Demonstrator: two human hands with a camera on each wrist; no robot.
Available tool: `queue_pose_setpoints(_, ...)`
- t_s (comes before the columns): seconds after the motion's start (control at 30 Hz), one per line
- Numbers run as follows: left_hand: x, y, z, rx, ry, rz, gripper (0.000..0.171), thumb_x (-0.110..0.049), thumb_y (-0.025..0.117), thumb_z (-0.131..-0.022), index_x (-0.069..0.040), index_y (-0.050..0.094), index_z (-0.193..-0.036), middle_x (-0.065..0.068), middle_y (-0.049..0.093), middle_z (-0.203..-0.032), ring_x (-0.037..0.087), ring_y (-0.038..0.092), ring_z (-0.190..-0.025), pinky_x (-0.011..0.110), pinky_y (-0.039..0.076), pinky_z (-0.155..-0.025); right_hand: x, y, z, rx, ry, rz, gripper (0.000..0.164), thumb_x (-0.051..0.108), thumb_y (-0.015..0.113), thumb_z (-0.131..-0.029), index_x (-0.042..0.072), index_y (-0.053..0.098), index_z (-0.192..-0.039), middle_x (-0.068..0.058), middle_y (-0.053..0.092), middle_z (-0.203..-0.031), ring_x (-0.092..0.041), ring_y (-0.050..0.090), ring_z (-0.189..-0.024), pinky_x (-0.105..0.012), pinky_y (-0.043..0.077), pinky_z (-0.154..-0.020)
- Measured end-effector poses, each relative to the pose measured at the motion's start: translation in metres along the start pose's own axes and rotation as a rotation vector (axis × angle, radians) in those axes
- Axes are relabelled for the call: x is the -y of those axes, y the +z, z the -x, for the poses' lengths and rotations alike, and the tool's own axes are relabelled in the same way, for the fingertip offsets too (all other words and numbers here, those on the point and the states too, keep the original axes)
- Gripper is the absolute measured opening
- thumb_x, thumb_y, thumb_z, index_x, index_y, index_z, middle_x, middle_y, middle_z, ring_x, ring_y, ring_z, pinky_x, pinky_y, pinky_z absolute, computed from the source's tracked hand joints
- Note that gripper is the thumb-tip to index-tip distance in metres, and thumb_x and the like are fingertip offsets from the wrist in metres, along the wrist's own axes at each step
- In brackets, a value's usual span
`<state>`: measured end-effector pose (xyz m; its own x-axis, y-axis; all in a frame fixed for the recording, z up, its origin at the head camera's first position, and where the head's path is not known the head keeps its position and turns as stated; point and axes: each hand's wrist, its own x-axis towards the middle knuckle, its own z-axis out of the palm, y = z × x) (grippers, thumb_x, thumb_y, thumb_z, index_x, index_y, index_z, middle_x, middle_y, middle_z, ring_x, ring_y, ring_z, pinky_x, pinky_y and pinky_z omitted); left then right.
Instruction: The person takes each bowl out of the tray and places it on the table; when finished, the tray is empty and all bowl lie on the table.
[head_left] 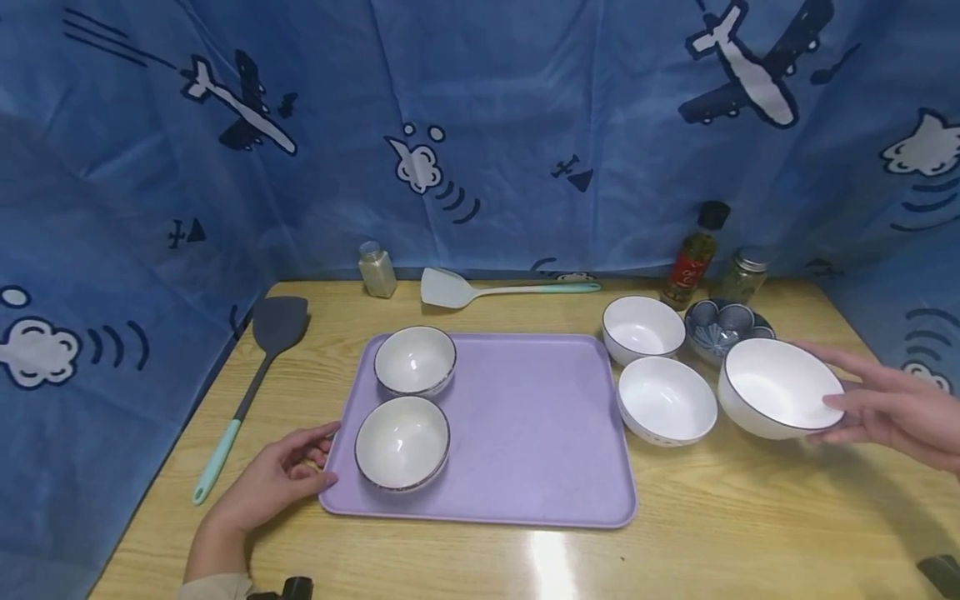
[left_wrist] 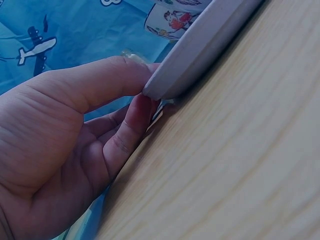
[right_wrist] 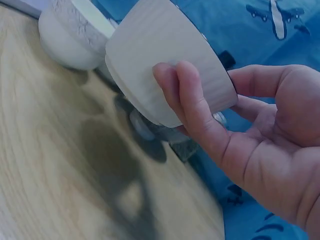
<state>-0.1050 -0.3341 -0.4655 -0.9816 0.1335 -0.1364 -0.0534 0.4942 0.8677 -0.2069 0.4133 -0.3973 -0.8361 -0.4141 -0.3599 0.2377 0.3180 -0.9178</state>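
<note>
My right hand [head_left: 892, 408] holds a white bowl [head_left: 780, 383] with a dark rim, thumb over the rim and fingers spread along its outside. In the right wrist view the bowl [right_wrist: 160, 60] is tilted and raised, with its shadow on the wood. At the left, my left hand [head_left: 277, 475] pinches the edge of a purple tray [head_left: 532, 433]. The left wrist view has the thumb on the tray's rim [left_wrist: 195, 50] and a finger under it. Two white bowls, a rear one [head_left: 416, 362] and a front one [head_left: 402, 443], stand on the tray's left side.
Right of the tray stand two more white bowls [head_left: 643, 329] [head_left: 667, 402] and a dark patterned bowl [head_left: 723, 329]. Behind are a red-labelled bottle [head_left: 688, 262], a lidded jar [head_left: 741, 277], a shaker [head_left: 377, 270] and a white spatula [head_left: 450, 289]. A dark spatula [head_left: 277, 325] lies left.
</note>
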Motion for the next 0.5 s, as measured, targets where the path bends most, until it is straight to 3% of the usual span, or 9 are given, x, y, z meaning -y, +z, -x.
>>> queue_pose_setpoints(0.07,-0.001,0.000,0.000,0.001,-0.002,-0.003,0.069,-0.020,0.081,-0.084,-0.008,0.051,-0.145,0.014,0.059,-0.115,0.010,0.058,-0.094,0.021,0.050,-0.077,-0.006,-0.003,0.000,0.016,-0.013,-0.052,0.071,0.000,0.041,-0.104,0.049,0.021,-0.152,0.017,0.048,-0.120,-0.042,0.070,-0.099,-0.051,0.056,-0.084)
queue_pose_setpoints(0.27,-0.003,0.000,0.000,0.000,-0.007,-0.004,0.068,-0.020,0.080,-0.084,-0.008,0.051,-0.145,0.014,0.059,-0.115,0.010,0.058,-0.094,0.021,0.050,-0.077,-0.017,-0.003,-0.002,0.010,-0.007,-0.088,0.071,0.001,0.041,-0.105,0.049,0.021,-0.152,0.017,0.038,-0.124,-0.030,0.070,-0.101,-0.049,0.057,-0.084)
queue_pose_setpoints(0.5,-0.001,0.000,0.000,0.002,0.015,0.002,0.068,-0.021,0.080,-0.085,-0.008,0.051,-0.145,0.014,0.059,-0.115,0.010,0.058,-0.094,0.021,0.050,-0.077,-0.025,0.000,-0.006,0.080,-0.053,-0.123,0.072,0.000,0.036,-0.106,0.049,0.017,-0.155,0.019,0.027,-0.129,-0.032,0.070,-0.101,-0.045,0.058,-0.084)
